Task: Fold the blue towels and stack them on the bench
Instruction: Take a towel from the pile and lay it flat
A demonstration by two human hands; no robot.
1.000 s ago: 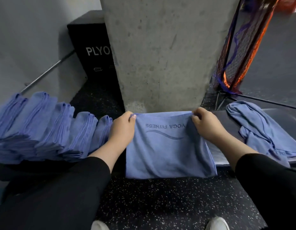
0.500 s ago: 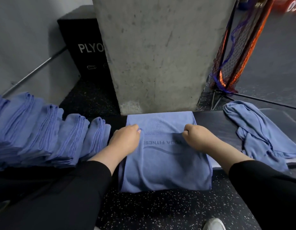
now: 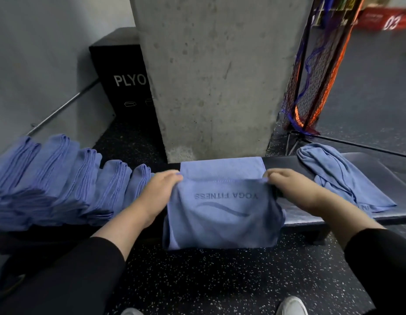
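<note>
Blue towel [image 3: 222,221], dark wave print; black-speckled floor [image 3: 208,280].

Dim, even indoor light; wide-angle bending at edges, slight motion blur.

The blue terry towel [image 3: 222,214] draped over the front edge of the dark padded bench [image 3: 299,212] bears "YOGA FITNESS" in darker blue letters, upside down to the camera, above a printed wave line; the black box [image 3: 120,71] behind the grey concrete pillar [image 3: 208,76] shows "PLYO" in white capitals, cut off by the pillar; the red box [image 3: 384,19] at the far right carries a white "03".
</note>
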